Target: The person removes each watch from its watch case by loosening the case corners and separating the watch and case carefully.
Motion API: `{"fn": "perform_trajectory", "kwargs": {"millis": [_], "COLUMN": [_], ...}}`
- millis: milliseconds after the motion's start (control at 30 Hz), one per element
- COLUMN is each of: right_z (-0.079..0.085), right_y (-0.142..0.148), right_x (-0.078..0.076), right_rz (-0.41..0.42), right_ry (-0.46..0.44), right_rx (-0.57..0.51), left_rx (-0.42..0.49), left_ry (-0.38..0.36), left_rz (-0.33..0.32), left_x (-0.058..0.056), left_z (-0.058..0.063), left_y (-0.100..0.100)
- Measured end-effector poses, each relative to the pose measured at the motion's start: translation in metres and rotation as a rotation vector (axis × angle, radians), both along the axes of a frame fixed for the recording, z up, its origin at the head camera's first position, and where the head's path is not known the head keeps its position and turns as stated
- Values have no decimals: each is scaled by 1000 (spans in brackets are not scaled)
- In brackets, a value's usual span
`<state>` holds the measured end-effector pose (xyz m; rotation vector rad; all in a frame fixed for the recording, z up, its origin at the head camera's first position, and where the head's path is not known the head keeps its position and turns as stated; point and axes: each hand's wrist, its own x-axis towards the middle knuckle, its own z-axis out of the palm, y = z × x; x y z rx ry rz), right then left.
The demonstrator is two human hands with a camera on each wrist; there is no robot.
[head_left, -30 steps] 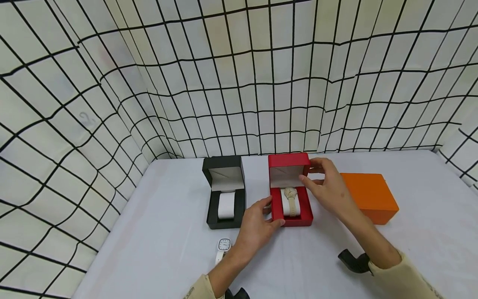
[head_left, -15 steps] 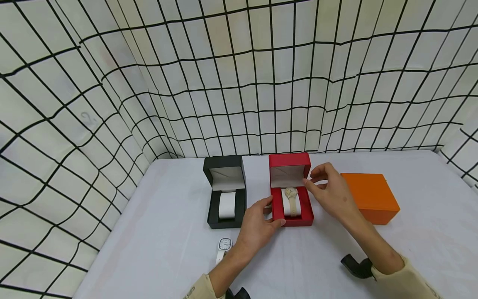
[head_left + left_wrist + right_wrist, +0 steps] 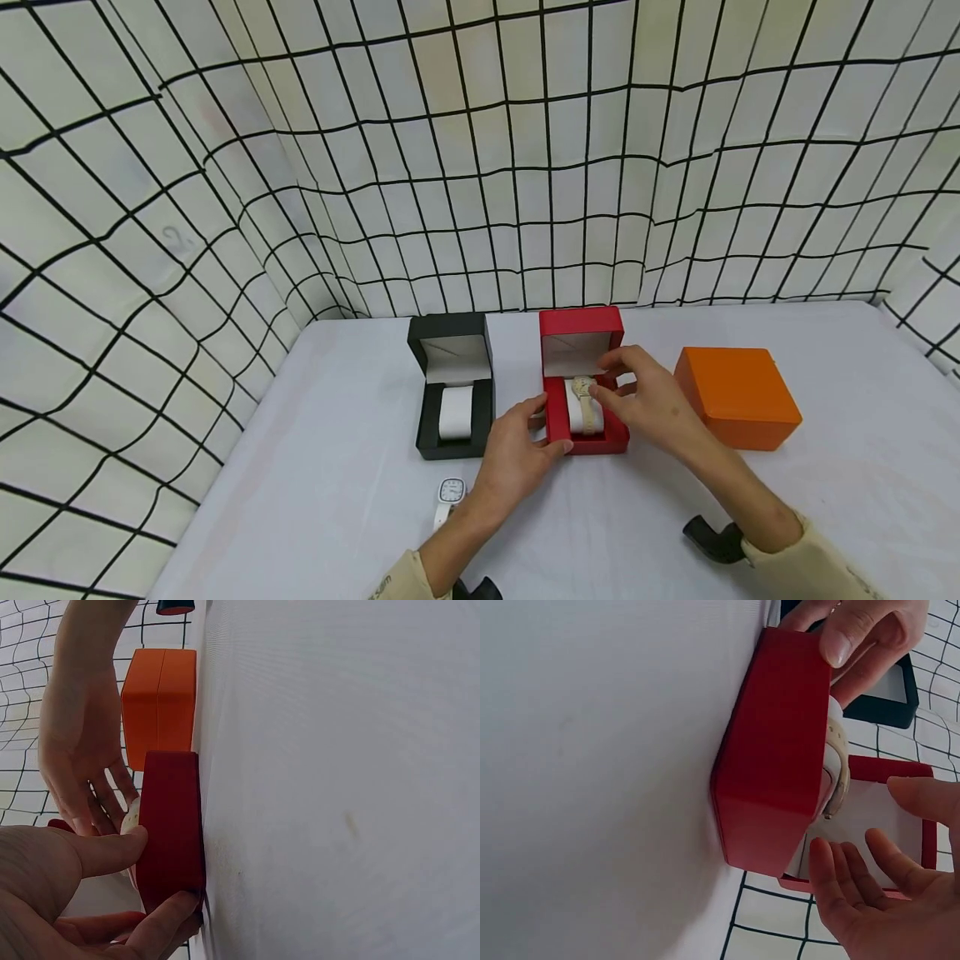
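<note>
A red watch box (image 3: 617, 427) stands with its lid raised in the head view. Inside, a cream-strapped wristwatch (image 3: 587, 414) with a gold-toned face is wrapped round a white cushion. My left hand (image 3: 510, 458) grips the box's left front corner, thumb on the front and fingers along the left side. Over the right side of the box, my right hand (image 3: 654, 404) hovers with its thumb and fingers spread close to the watch face. The right wrist view shows a gap between those fingers and the watch (image 3: 840, 761). Part of the cushion is hidden behind the right thumb.
Left of the red box, a dark green watch box (image 3: 427, 429) stands with its lid up, holding a bare white cushion (image 3: 455, 412). A white watch (image 3: 451, 492) lies near my left forearm. An orange box (image 3: 738, 387) sits to the right. Black netting (image 3: 551, 167) hangs behind the table.
My right hand has left the right edge of the raised lid and moved down and left over the watch. The left hand stays on the box corner.
</note>
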<state>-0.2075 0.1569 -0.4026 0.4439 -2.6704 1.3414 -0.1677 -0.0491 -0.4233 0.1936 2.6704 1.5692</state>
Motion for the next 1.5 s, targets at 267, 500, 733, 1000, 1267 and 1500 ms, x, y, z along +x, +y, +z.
{"fn": "perform_trajectory", "kwargs": {"millis": [267,500,733,1000,1267,1500], "right_z": [-7,-9,-8,-6,-6,-7], "right_y": [-6,-7,-8,-7,-6,-6], "right_x": [1,1,0,0,2,2], "right_rz": [53,74,82,100,114,110], "right_ry": [-35,-8,-60,-41,-18,15], "right_rx": [64,173,193,197,189,207], "left_rx": [11,13,17,24,30,29], "left_ry": [10,8,-2,-6,-6,-3], "left_rz": [-7,-8,-6,-4,-5,-3], "left_x": [-1,-1,0,0,0,1], "left_z": [-1,-1,-3,-3,-2,-2], "left_y": [0,-1,-1,0,0,0]}}
